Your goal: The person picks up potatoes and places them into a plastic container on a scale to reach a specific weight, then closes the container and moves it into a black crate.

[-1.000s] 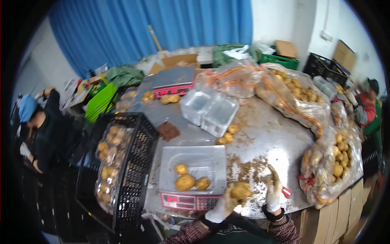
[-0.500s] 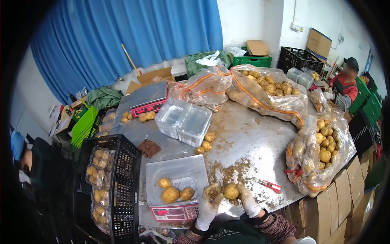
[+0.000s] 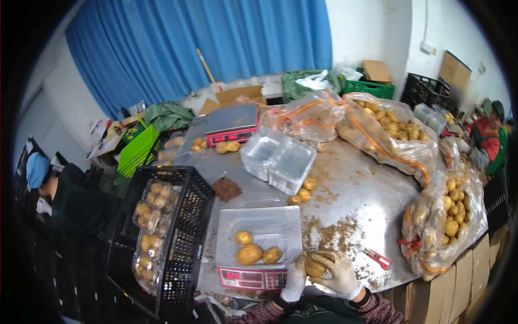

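Cupping one potato [image 3: 314,266], both hands' grips [image 3: 295,278] [image 3: 340,271] pinch it beside the scale tray [image 3: 259,227], red knife [image 3: 373,256] nearby.

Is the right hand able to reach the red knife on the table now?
Probably not at once: the right hand is wrapped around a potato. The red knife lies close, with nothing between.

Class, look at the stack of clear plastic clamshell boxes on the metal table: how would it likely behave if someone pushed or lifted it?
The clear clamshell boxes look thin-walled and empty, so probably very light and flexible. On the smooth metal table they would likely slide easily when pushed. Loosely nested, they may shift apart if lifted carelessly.
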### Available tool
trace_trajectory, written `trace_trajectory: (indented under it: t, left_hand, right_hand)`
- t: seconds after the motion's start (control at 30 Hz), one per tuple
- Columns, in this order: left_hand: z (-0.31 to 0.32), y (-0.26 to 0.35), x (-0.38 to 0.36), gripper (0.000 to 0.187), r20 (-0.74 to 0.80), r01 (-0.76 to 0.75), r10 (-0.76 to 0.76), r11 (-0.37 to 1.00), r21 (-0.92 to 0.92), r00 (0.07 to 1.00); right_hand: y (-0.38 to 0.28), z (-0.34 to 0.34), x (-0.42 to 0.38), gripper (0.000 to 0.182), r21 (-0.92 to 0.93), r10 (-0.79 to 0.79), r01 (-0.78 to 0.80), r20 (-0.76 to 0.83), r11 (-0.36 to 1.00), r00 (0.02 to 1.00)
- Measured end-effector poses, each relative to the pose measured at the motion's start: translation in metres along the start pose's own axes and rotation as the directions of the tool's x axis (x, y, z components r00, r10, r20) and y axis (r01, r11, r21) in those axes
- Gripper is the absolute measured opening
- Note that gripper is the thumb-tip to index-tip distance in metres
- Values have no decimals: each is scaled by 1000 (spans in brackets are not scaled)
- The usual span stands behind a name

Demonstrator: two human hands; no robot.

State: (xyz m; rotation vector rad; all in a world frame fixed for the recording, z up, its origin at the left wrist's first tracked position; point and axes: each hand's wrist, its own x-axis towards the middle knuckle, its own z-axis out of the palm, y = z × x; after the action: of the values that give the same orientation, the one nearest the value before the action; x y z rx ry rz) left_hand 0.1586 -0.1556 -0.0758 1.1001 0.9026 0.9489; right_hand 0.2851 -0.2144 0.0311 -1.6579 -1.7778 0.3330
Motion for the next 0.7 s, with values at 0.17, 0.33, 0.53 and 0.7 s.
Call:
trace_trajectory:
  t: [0.17, 0.33, 0.53, 0.7]
  left_hand:
    - [-41, 45, -22, 39, 261, 436, -377, 871, -228, 889]
    - [-78, 54, -45, 40, 297, 417, -438, 899, 134, 849]
    - [-120, 97, -40, 46, -40, 209, -209, 978, 4, 977]
    - [-165, 104, -29, 44, -438, -22, -55, 985, -170, 897]
  right_hand:
    - [2, 16, 39, 62, 232, 136, -154, 93, 960, 986]
    - [-12, 82, 107, 44, 250, -150, 129, 65, 960, 987]
    - [27, 90, 114, 28, 210, -328, 298, 127, 931, 936]
    - [104, 32, 132, 16, 611, 503, -414, 29, 675, 864]
